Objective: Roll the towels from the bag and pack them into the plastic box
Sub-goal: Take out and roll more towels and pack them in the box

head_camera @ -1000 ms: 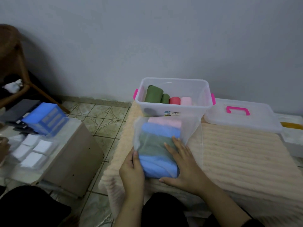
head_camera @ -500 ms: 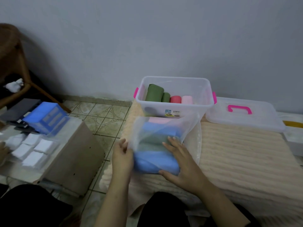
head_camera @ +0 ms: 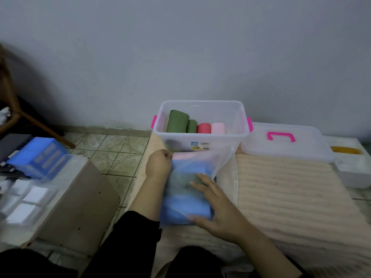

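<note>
A clear plastic bag (head_camera: 218, 159) lies on the cream rug in front of me, holding folded towels: pink at the far end, blue, green, then blue (head_camera: 184, 205) nearest me. My left hand (head_camera: 159, 164) grips the bag's far left edge near its mouth, fingers curled. My right hand (head_camera: 218, 209) lies flat on the bag's right side, fingers spread. Behind the bag stands the clear plastic box (head_camera: 202, 141) with pink latches. It holds rolled towels: two green (head_camera: 177, 123), one red (head_camera: 203, 128), one pink (head_camera: 217, 128).
The box's clear lid (head_camera: 285, 145) with a pink handle lies to the right on the cream rug (head_camera: 291, 193). A white container (head_camera: 353, 169) sits at the far right. To the left are a cardboard box (head_camera: 80, 205), a blue box (head_camera: 38, 157) and tiled floor.
My left hand has slid from the near left end of the bag up along its left side to the far edge. The right hand stays on the bag.
</note>
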